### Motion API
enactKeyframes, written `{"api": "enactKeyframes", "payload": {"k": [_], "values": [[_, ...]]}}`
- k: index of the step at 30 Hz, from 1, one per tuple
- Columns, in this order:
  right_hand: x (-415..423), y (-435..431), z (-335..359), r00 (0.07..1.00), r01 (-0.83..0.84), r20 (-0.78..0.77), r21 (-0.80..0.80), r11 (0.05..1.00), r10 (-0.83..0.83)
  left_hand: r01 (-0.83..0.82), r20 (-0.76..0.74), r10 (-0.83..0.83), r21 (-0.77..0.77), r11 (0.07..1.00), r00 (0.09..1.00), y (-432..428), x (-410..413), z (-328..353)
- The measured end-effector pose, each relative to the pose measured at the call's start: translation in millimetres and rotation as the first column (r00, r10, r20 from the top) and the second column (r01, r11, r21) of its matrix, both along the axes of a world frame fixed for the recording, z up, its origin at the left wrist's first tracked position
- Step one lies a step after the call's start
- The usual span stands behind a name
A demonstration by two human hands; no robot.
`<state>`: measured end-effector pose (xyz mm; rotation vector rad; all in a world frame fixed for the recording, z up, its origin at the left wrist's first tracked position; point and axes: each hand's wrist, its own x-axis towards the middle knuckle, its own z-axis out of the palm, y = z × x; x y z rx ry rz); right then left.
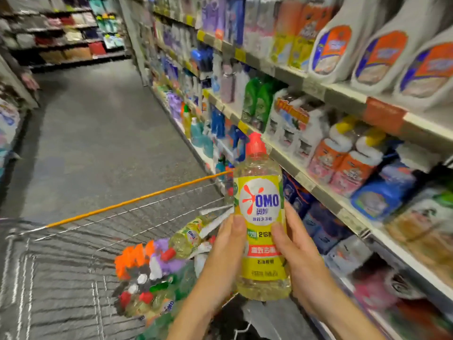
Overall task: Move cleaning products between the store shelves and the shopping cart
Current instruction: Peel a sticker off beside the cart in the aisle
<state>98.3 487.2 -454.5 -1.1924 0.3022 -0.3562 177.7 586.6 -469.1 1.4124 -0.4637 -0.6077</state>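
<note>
Grey speckled floor point(93, 123) runs down the aisle, store shelves point(318, 89) along the right side packed with cleaning products, big white jugs with orange-blue labels point(382, 57) on the upper tier, green bottles point(257, 101) and orange-label white bottles with yellow caps point(343, 158) lower down. Wire shopping cart point(61, 266) at lower left, orange handle bar point(137, 200) across its far edge; inside, a heap of bottles point(157, 271) with red, white and orange caps, blurred. Held upright above the cart's right edge, next to the shelves: clear OMO bottle point(261, 217), yellow liquid, yellow label, red flip cap point(256, 144). Left hand point(225, 253) wrapped round its left side, thumb on label; right hand point(301, 253) gripping the right side, thumb on front.
</note>
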Motion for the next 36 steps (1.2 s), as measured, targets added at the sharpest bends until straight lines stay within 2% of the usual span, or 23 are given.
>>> {"api": "enactKeyframes", "payload": {"k": [4, 8, 12, 17, 23, 28, 32, 36], "values": [[-68, 3, 6, 0.972, 0.234, -0.008, 0.003, 0.972, -0.234, 0.248, 0.062, -0.246, -0.029, 0.968, 0.967, -11, -45, 13], [-144, 6, 19, 0.911, 0.412, 0.005, 0.016, 0.911, -0.412, 0.438, 0.074, -0.433, -0.056, 0.897, 0.898, -30, -103, 24], [-230, 10, 34, 0.802, 0.597, 0.035, -0.021, 0.802, -0.597, 0.588, 0.112, -0.582, -0.032, 0.808, 0.806, -58, -177, 29], [-333, 10, 47, 0.613, 0.789, 0.068, -0.007, 0.614, -0.787, 0.75, 0.116, -0.744, -0.012, 0.661, 0.658, -91, -281, 45], [-464, -1, 57, 0.454, 0.889, 0.071, 0.021, 0.457, -0.888, 0.873, 0.066, -0.871, -0.054, 0.484, 0.487, -126, -413, 66], [-563, -21, 64, 0.408, 0.913, 0.04, 0.0, 0.409, -0.912, 0.94, 0.054, -0.939, -0.039, 0.339, 0.34, -153, -506, 77], [-616, -43, 70, 0.391, 0.92, 0.062, 0.007, 0.392, -0.918, 0.963, 0.072, -0.961, -0.033, 0.267, 0.269, -176, -561, 85], [-651, -67, 70, 0.372, 0.925, 0.075, 0.045, 0.376, -0.925, 0.966, 0.084, -0.963, -0.003, 0.258, 0.258, -204, -595, 82]]}}
